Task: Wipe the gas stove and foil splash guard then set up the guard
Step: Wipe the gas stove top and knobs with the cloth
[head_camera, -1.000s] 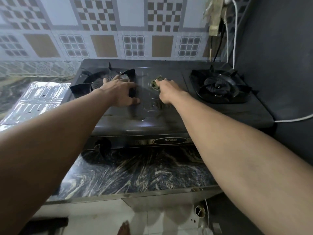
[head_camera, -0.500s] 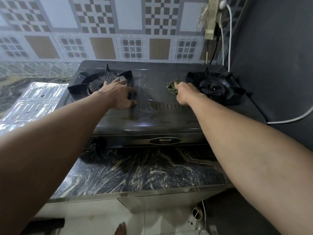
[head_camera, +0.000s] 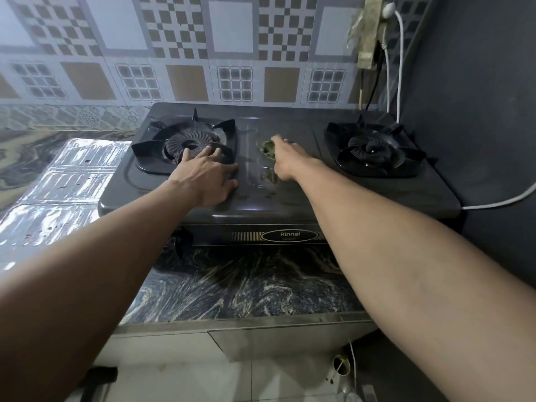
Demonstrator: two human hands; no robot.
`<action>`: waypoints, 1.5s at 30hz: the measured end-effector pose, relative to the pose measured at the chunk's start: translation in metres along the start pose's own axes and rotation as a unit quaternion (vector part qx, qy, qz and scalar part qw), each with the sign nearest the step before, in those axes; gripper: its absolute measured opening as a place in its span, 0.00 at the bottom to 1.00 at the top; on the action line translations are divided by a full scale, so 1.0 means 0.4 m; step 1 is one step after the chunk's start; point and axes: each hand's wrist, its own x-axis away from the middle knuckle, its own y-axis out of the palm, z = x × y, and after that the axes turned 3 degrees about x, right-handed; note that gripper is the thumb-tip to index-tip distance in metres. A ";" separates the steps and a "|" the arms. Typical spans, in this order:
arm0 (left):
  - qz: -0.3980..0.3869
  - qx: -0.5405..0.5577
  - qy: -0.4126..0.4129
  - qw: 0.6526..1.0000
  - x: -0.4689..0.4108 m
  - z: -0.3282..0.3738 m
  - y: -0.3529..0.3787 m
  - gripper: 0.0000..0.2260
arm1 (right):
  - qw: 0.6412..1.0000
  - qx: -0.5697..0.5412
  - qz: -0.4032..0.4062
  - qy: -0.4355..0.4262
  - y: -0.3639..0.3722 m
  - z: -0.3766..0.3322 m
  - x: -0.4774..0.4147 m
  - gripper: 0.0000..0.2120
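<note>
The right hand [head_camera: 285, 161] covers most of the green cloth [head_camera: 267, 147], so only a crumpled edge shows at its far-left side, and how the fingers grip it cannot be told. The left hand [head_camera: 207, 177] hides the near-right corner of the left burner [head_camera: 185, 146], and its fingertips are lost against the dark grate. The left forearm covers part of the knob [head_camera: 182, 242] on the stove [head_camera: 362, 192] front, and the right forearm hides the right end of that front. The foil guard [head_camera: 66, 181] runs off the left edge. The small print under the Rinnai badge [head_camera: 290, 235] is unreadable.
</note>
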 end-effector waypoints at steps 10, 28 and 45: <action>-0.009 0.057 -0.021 0.998 0.024 0.013 0.003 0.26 | 0.999 0.021 0.014 -0.048 0.019 -0.088 -0.010 0.29; 0.000 0.075 -0.037 0.997 0.032 0.028 -0.012 0.24 | 0.998 0.022 0.044 0.043 0.016 0.087 0.085 0.30; 0.041 0.085 -0.013 0.995 0.079 -0.009 -0.017 0.16 | 0.996 0.046 0.063 0.049 0.047 0.012 0.160 0.28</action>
